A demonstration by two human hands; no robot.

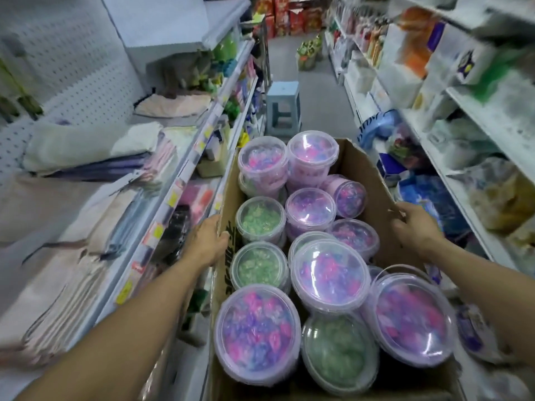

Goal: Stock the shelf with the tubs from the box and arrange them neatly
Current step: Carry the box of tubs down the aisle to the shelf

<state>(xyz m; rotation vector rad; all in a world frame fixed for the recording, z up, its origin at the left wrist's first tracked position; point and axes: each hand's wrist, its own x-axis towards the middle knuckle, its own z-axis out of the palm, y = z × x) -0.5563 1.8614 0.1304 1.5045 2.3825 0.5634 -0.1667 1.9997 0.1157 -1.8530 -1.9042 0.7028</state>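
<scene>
The person stood in a shop aisle and held a cardboard box [362, 169] with both hands. The left hand [207, 241] gripped the left wall of the box, with the thumb over the rim. The right hand [417, 227] gripped the right wall, its fingers [401, 212] curled around the edge of the cardboard.

The box was full of round tubs [330, 273] with clear lids. Most of them showed pink and purple contents; a few, along the left side and near the front, showed green contents. Some tubs stood upright, others were tilted, and one at the back lay on its side. They touched each other closely.

On the left was a shelf [162, 198] with folded cloths and yellow price tags along its edge. On the right was another shelf [492, 117] with blurred packets. Further down the aisle, beyond the box, a grey stool [282, 108] stood on the floor.
</scene>
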